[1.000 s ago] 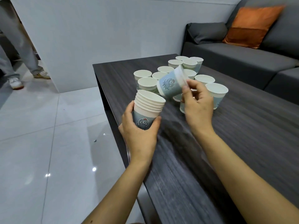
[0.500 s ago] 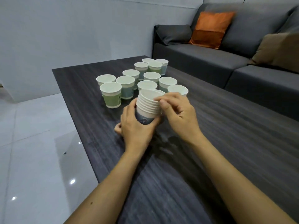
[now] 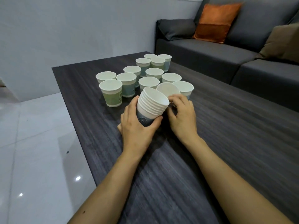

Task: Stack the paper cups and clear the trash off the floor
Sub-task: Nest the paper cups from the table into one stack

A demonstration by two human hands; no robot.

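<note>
Left hand [image 3: 137, 128] wraps cup stack [image 3: 152, 105]; right hand [image 3: 182, 117] pinches tilted cup [image 3: 168, 90].

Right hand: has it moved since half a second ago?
Yes. The right hand went rightward off the stack, toward the nearest standing cup on the table, and now pinches a tilted cup.

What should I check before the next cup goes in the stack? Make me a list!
1. Left hand grips the stack: ok.
2. Stack's mouth is free: ok.
3. Right hand holds the tilted cup: ok.
4. Tilted cup is empty: ok.
5. Tilted cup is lined up over the stack: not ok, it is behind the stack, tipped.
6. Floor is clean: cannot tell, one dark speck lies there.
</note>
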